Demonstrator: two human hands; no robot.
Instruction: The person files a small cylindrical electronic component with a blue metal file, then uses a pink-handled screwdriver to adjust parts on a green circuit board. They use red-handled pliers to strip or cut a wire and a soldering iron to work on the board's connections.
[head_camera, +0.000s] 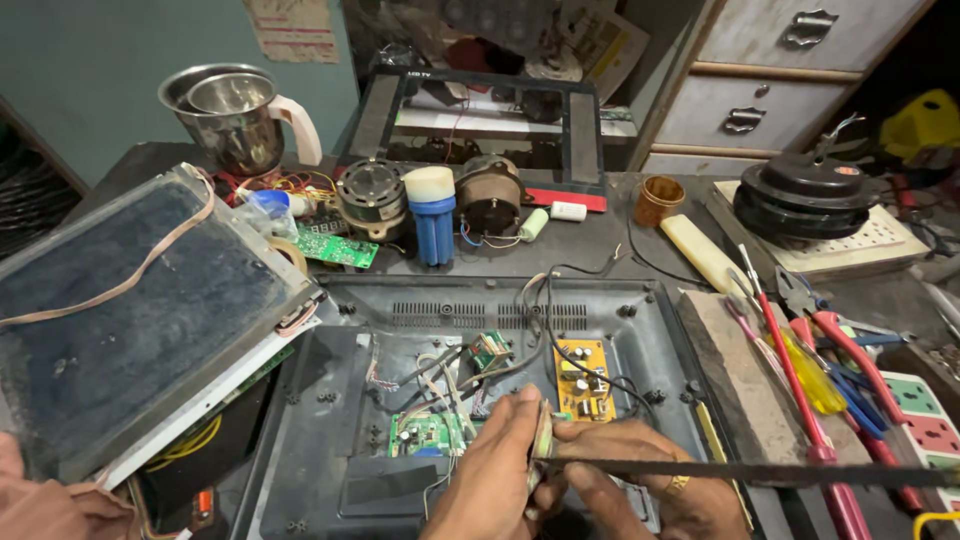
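Note:
My left hand (490, 475) and my right hand (640, 478) meet low in the middle of the head view, over an open black monitor back shell (640, 335). The left fingers pinch a small pale part (542, 440), and the right fingers touch the same part. My right hand also grips a long thin dark blade (780, 472) that runs off to the right. Just beyond my hands lie a green circuit board (425, 432), a yellow circuit board (582, 380) and a tangle of black and white wires (520, 345).
A tilted flat display panel (130, 310) leans at the left. Behind stand a steel jug (232, 115), two motors (372, 195), a blue cylinder (434, 225) and an empty screen bezel (480, 100). Red-handled screwdrivers and pliers (800, 370) lie at the right, by a power strip (925, 420). Another person's hand (45, 505) shows bottom left.

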